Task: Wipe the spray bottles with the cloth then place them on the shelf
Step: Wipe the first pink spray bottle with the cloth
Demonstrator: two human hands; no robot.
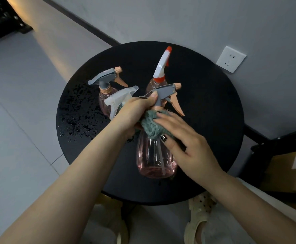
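Head view: looking down at a round black bench (205, 120) set against a grey wall.
Floor: pale tiles at far left.
Bench, left part: water droplets (76, 120) scattered over the surface.
Back-left bottle (106, 88): pink body, grey sprayer with peach trigger, standing upright on the bench.
Clear-sprayer bottle (119, 99): just beside it, its body mostly hidden behind my left hand.
Left hand (134, 113): my grip is clenched around the neck of the held bottle, thumb up against the grey sprayer head.
Held bottle (154, 155): pink, see-through, grey head and peach trigger, at the middle of the bench between my hands; I cannot tell whether its base touches the surface.
Cloth (150, 124): grey-green, fluffy, wrapped over the bottle's shoulder just below the neck.
Right hand (187, 143): my grip presses the cloth to the bottle, thumb curled in, fingers laid over the cloth.
Red-and-white bottle (161, 71): upright behind the held one, near the wall.
Wall socket (230, 59): white, right of the bench.
Cardboard box (288, 171): low at far right.
Sandals (200, 219): my feet show under the bench edge.
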